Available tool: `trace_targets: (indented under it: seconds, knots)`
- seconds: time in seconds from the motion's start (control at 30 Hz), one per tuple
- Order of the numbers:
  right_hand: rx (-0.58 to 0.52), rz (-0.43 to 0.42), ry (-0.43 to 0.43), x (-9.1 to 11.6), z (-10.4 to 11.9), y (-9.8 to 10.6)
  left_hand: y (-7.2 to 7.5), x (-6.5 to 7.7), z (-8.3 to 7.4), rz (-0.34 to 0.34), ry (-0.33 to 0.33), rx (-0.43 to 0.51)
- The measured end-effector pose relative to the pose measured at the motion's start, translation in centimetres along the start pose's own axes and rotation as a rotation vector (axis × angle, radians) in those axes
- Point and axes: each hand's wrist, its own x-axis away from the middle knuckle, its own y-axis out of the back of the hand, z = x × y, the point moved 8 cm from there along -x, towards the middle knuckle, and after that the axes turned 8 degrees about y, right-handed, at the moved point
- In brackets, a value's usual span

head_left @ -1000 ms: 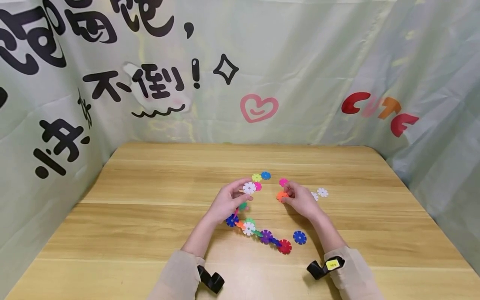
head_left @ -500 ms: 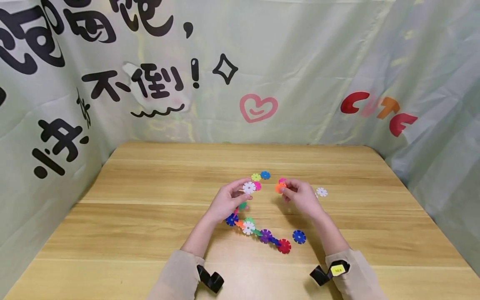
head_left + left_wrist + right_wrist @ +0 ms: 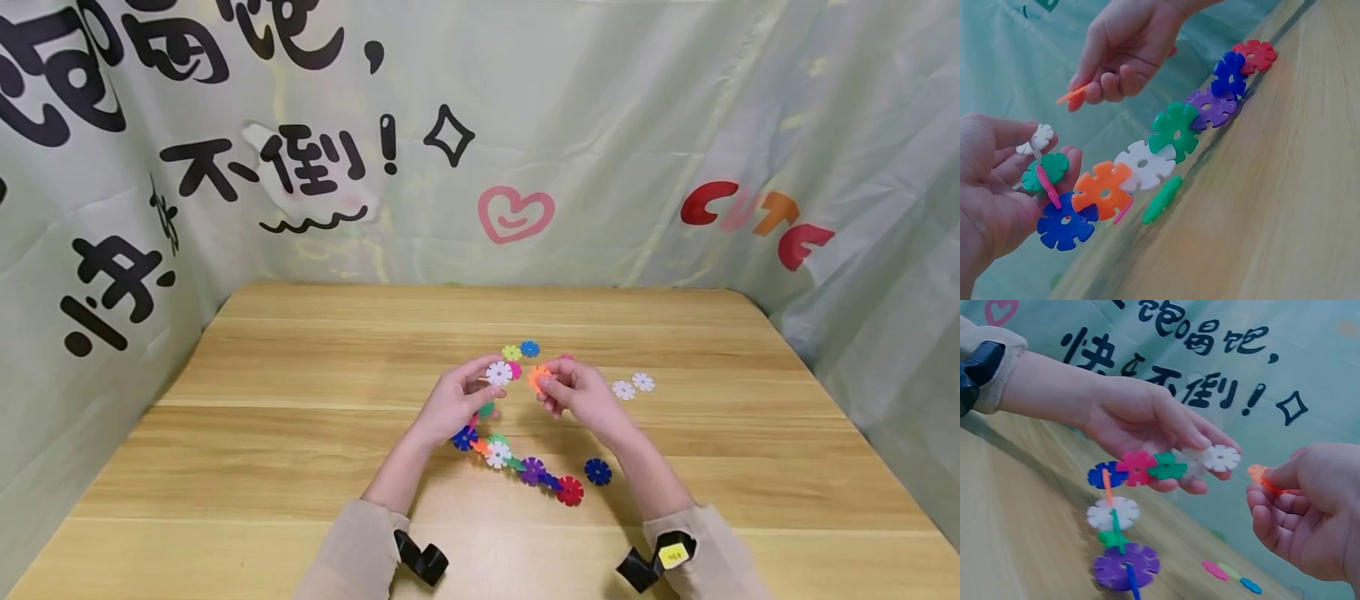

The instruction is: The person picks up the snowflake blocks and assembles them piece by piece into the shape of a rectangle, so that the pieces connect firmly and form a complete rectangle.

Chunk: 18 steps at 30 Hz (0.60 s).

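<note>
From here I see chain: red, blue, purple, green, white, orange, pink. Orange disc near chain's white end. Yellow disc, bright-blue disc beyond chain; dark-blue disc to its right; wood-grained tan tabletop beneath.

smooth linked plastic discs with a light gloss, smooth orange plastic disc, wood-grained tabletop with a soft sheen; creased cloth backdrop, faintly satiny; matt cloth sleeve; plastic-looking wrist device

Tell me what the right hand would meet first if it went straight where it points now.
Probably the white disc in the left hand, though depth is hard to judge.
</note>
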Motion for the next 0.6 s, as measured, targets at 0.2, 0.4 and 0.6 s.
trace_targets:
  seconds: [0.2,0.4,0.6]
  knots:
    - [-0.072,-0.008,-0.01,0.0,0.3,-0.7,-0.1,0.1,-0.4,-0.009,0.008,0.016]
    - [-0.162,-0.031,-0.046,-0.2,0.0,-1.1,-0.1,0.3,-0.7,-0.021,0.005,0.009]
    - [-0.236,-0.047,-0.074,-0.2,-0.2,-1.5,-0.3,0.2,-0.7,-0.014,-0.01,0.001]
